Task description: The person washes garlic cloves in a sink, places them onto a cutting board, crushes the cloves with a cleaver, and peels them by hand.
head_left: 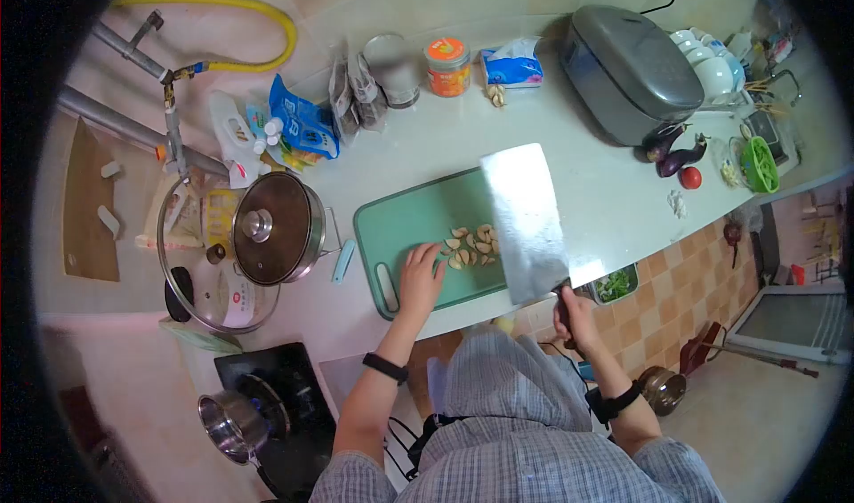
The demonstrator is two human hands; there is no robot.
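Note:
My right hand (580, 317) is wrapped round the dark handle of a cleaver (527, 218). Its broad, shiny blade is raised over the right end of a green cutting board (391, 227) and hides that part. Several garlic cloves (469, 247) lie on the board just left of the blade. My left hand (422, 276) rests on the board beside the cloves, fingers loosely bent and apart, with nothing visible in it. Left of the board lies a light blue peeler or knife-like tool (343, 261).
A lidded pot (277, 229) stands left of the board, and a steel saucepan (233, 425) sits on the stove. Along the back are an orange-lidded jar (447, 67), a tissue pack (512, 64) and a grey rice cooker (632, 74). Eggplants (681, 157) and a tomato (690, 178) lie right.

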